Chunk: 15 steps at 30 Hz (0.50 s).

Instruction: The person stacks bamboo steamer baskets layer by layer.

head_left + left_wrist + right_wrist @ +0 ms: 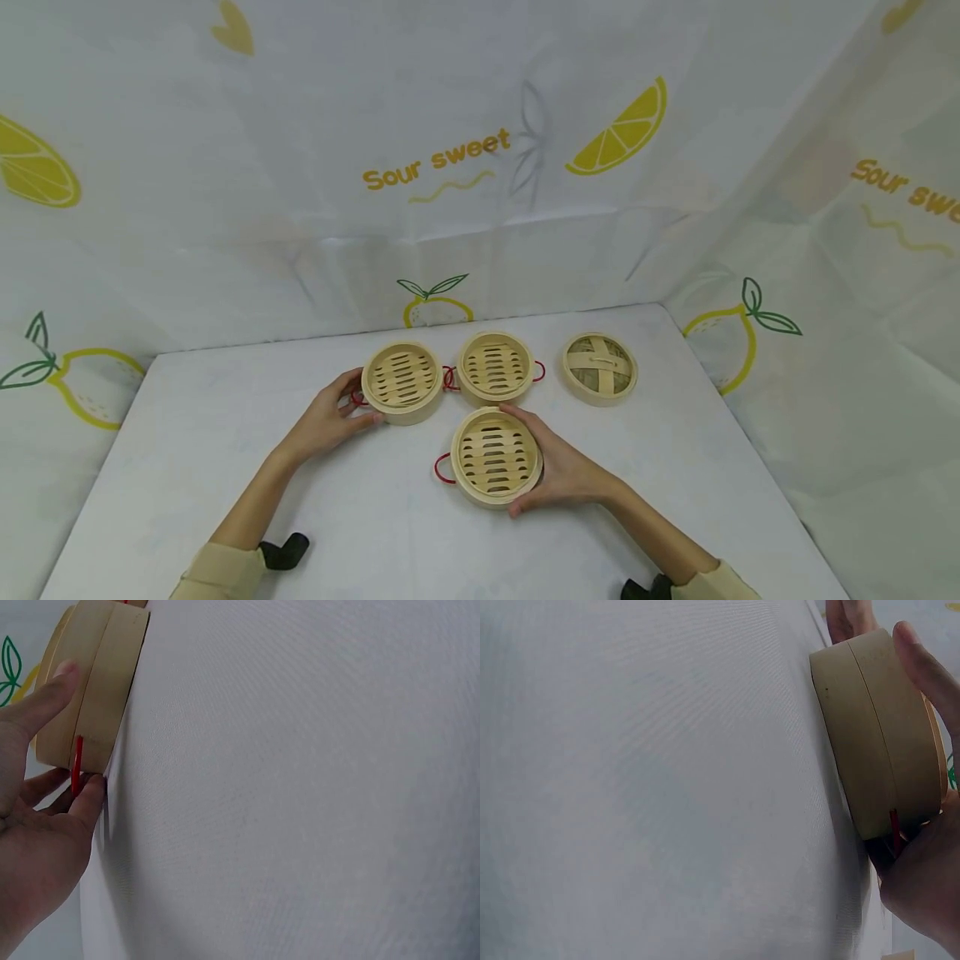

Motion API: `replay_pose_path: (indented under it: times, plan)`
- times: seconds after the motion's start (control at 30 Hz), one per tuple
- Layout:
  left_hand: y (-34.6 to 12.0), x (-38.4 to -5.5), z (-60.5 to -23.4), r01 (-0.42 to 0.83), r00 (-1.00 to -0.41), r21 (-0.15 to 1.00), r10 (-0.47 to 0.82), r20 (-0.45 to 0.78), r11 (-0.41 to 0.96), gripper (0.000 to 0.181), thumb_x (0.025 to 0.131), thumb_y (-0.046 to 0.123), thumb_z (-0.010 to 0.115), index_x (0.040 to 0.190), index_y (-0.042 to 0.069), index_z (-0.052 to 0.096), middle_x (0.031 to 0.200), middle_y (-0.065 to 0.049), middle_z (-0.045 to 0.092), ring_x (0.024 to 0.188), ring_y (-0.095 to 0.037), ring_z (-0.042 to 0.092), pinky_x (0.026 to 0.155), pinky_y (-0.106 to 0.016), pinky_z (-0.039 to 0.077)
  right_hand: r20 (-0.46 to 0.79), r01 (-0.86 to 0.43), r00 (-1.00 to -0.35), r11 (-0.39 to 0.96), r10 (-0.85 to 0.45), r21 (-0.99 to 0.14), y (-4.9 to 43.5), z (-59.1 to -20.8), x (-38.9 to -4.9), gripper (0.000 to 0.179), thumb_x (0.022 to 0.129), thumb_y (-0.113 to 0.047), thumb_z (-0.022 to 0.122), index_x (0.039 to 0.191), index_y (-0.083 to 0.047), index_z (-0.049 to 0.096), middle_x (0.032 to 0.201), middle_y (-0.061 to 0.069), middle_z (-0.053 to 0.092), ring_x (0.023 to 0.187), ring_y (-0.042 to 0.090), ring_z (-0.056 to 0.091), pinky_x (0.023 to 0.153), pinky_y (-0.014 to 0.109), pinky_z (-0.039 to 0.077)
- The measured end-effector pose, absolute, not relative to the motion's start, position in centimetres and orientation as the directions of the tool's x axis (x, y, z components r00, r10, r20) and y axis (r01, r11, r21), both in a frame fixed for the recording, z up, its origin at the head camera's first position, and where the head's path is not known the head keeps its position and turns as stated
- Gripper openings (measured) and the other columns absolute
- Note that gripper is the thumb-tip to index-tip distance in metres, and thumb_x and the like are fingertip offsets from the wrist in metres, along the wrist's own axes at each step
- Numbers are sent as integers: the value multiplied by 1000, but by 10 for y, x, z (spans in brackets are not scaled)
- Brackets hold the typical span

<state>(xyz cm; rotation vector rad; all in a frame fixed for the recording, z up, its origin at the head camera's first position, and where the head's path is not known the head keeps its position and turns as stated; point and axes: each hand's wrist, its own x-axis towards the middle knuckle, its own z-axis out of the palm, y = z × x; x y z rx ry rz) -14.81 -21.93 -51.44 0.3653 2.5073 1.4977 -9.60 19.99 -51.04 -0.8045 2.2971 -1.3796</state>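
Observation:
Three small round bamboo steamer baskets with slatted bottoms and red cord handles are on the white table. My left hand (330, 419) holds the left steamer basket (402, 379) by its side. Its thumb lies on the wall, and its fingers are around the red handle (77, 761). The front steamer basket (497, 458) is gripped by my right hand (562, 467), with the thumb at the near rim and the fingers at the far side. Behind it stands the back steamer basket (495, 367), untouched, beside the left one.
A round woven bamboo lid (599, 367) lies at the back right of the white table (360, 517). White cloth with lemon prints (315, 167) hangs behind the table and along its sides. Black straps (285, 552) are on both wrists.

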Motion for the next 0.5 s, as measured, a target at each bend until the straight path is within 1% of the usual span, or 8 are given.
replay_pose_path:
  times: [0.1, 0.2, 0.4, 0.5]
  plan:
    - [-219, -148, -515, 105, -951, 886, 307, -44, 452, 94, 94, 22, 88, 164, -8, 33, 164, -31, 45, 155, -49, 44, 123, -55, 46, -5, -289, -782, 370, -623, -883, 200, -510, -96, 143, 63, -29, 109, 174, -28, 17, 174, 4, 37, 161, 32, 38, 131, 18, 27]
    - [-219, -149, -516, 106, -950, 885, 310, -45, 454, 93, 95, 23, 87, 164, -7, 33, 165, -30, 45, 156, -48, 44, 124, -55, 46, -5, -292, -788, 380, -616, -878, 200, -510, -95, 141, 64, -32, 108, 173, -29, 18, 175, 3, 37, 161, 32, 38, 132, 19, 26]
    - [-220, -148, -519, 103, -951, 881, 304, -49, 462, 94, 94, 24, 88, 164, -6, 33, 165, -30, 44, 155, -49, 43, 124, -57, 46, 3, -297, -792, 381, -611, -876, 200, -508, -95, 136, 66, -33, 108, 172, -29, 22, 173, 2, 39, 160, 33, 40, 132, 21, 28]
    - [-220, -149, -520, 97, -953, 880, 298, -53, 465, 94, 94, 24, 88, 164, -5, 33, 165, -29, 45, 156, -48, 43, 124, -58, 46, 7, -307, -796, 394, -605, -866, 199, -508, -95, 134, 66, -35, 107, 172, -28, 24, 172, 2, 41, 159, 32, 42, 133, 24, 30]
